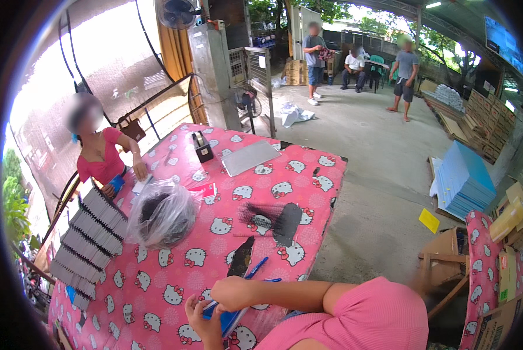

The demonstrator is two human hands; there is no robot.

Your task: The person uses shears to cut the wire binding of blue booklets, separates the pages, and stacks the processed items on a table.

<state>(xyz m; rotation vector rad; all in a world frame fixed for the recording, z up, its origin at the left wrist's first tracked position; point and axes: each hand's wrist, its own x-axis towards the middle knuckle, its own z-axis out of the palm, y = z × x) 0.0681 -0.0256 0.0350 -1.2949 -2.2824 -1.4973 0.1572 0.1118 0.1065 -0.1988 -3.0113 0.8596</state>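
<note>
My left hand (201, 319) is at the table's near edge, its fingers bent round the edge of a blue-covered booklet (231, 319). Over the same edge my right hand (231, 293) is closed, its fingertips meeting the left ones; what it pinches is hidden. Just beyond lie blue handles (257, 267), seemingly of pliers. A black flat piece (241, 256) lies next to them. Farther off rests a spread of thin black wire binding coils (261, 220), beside a dark grey flat shape (288, 224).
A clear plastic bag of black coils (162, 216) and stacked spiral-bound notebooks (89, 239) occupy the table's left. A tape dispenser (202, 147) and grey board (251, 157) lie at the back. Across sits a co-worker (104, 154) in pink. Blue stacked sheets (465, 181) stand on the right floor.
</note>
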